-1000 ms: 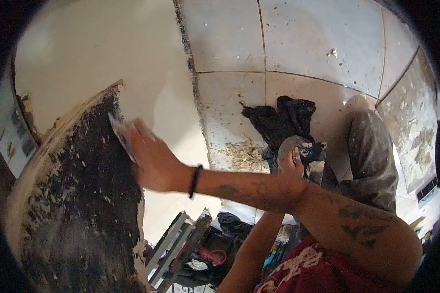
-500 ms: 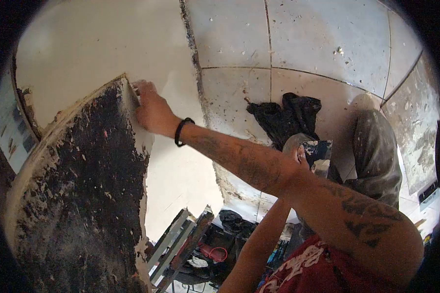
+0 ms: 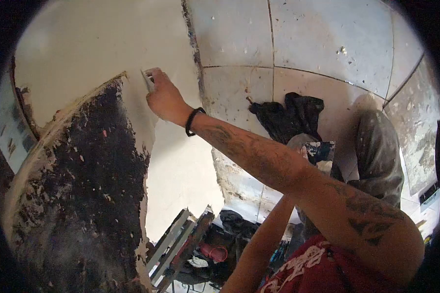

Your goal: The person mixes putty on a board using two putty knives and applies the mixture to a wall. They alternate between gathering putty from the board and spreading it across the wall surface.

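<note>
My right hand (image 3: 166, 97) is closed round a thin, pale flat blade (image 3: 147, 80), its edge against the smooth cream surface (image 3: 102, 39). Just left of it is the pointed top of a dark, rough patch (image 3: 88, 180) with a curved, crusted edge. My left forearm (image 3: 261, 244) rises from the bottom and passes behind my right arm, which hides the left hand and its fingers. Close to where it ends, a small plate (image 3: 322, 152) with dark and pale stains shows above my right forearm.
A crumpled black bag (image 3: 291, 115) lies against stained tiles (image 3: 327, 29). Metal bars (image 3: 178, 244) stand at the bottom, beside dark items and a red object (image 3: 214, 252). My dusty trouser leg (image 3: 379, 151) is at the right.
My right hand has moved right and slightly up, away from the dark patch's tip, and the blade now shows more clearly. The view has shifted slightly.
</note>
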### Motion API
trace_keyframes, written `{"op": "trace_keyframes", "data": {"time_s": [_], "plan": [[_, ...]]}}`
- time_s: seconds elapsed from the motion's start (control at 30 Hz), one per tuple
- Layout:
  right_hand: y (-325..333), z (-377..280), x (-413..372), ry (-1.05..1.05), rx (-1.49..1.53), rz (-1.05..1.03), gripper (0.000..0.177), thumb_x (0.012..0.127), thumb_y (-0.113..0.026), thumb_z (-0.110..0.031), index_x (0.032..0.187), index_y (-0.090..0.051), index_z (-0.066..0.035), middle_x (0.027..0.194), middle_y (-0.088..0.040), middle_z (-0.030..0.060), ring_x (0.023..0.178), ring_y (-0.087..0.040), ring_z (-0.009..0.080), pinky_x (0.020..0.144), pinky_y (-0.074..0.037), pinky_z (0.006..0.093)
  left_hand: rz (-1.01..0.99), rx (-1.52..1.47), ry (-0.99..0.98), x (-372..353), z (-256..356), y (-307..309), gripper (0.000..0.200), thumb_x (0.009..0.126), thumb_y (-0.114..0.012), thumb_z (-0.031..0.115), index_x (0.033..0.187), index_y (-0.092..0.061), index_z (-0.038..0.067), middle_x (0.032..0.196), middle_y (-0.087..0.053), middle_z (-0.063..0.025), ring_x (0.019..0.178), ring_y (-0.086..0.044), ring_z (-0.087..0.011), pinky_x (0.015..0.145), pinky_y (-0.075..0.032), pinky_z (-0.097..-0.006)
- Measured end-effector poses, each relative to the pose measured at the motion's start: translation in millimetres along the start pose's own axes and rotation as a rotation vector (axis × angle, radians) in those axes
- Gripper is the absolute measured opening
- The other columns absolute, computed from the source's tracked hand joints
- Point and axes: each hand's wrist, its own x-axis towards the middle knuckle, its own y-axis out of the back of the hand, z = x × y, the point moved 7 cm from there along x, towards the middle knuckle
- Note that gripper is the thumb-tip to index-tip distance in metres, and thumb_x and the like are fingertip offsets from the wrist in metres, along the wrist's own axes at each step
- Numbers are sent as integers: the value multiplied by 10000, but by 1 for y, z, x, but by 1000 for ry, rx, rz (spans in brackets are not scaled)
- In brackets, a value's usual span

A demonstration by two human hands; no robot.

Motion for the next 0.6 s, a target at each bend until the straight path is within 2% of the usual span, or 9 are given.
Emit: {"op": "trace_keyframes", "data": {"time_s": [0.07, 0.37, 0.4, 0.43, 0.47, 0.5, 0.57, 0.6], "plan": [[-10, -2, 7, -47, 22, -69, 442, 718, -487, 18, 1150, -390, 22, 1078, -470, 255, 1045, -485, 420, 888, -404, 461, 3, -4, -10, -1, -1, 1, 366, 927, -431, 374, 912, -576, 39, 749, -578, -245, 675, -555, -411, 615, -428, -475], [-16, -75, -48, 124, -150, -161, 522, 708, -496, 33, 1205, -336, 50, 1140, -405, 293, 1027, -476, 481, 874, -413, 494, 95, -29, -28, 0, -1, -1, 381, 929, -430, 368, 940, -568, 13, 808, -590, -224, 761, -574, -379, 679, -439, -443], [-11, -86, -65, 200, -139, -121, 545, 705, -499, 41, 1224, -332, 39, 1154, -400, 289, 1023, -490, 460, 863, -424, 485, 80, -13, 8, -3, 2, 2, 383, 929, -430, 367, 943, -567, 10, 815, -591, -221, 770, -576, -375, 686, -440, -439], [-7, -94, -84, 278, -129, -79, 569, 702, -502, 49, 1243, -328, 27, 1168, -395, 284, 1019, -505, 439, 853, -435, 477, 1, 60, 32, -5, 20, 11, 387, 929, -437, 352, 968, -557, -13, 896, -611, -213, 869, -593, -369, 754, -453, -421], [1, -104, -98, 361, -121, -35, 594, 698, -505, 57, 1262, -323, 16, 1183, -390, 280, 1016, -519, 418, 842, -446, 468, 24, -25, -43, -2, 12, 3, 377, 928, -439, 342, 990, -555, -12, 911, -608, -211, 870, -592, -362, 758, -452, -421], [10, -113, -108, 378, -30, -116, 614, 699, -512, 56, 1279, -322, -4, 1175, -412, 262, 1032, -516, 387, 857, -442, 457, 45, -112, -121, 8, -12, -9, 369, 928, -442, 331, 1012, -554, -10, 927, -606, -208, 871, -591, -354, 762, -452, -420], [33, -132, -139, 403, 149, -286, 654, 699, -527, 53, 1313, -321, -43, 1158, -457, 224, 1065, -511, 325, 886, -435, 433, -54, -110, 4, 1, 5, -4, 329, 909, -475, 267, 1047, -557, -20, 936, -604, -200, 863, -586, -329, 781, -444, -421], [45, -130, -151, 242, 174, -346, 649, 701, -529, 59, 1310, -335, -54, 1144, -479, 192, 1064, -515, 302, 895, -435, 417, 25, -159, -48, -2, 14, 1, 330, 907, -476, 274, 1022, -567, -21, 895, -604, -194, 839, -583, -326, 776, -444, -415]]}}
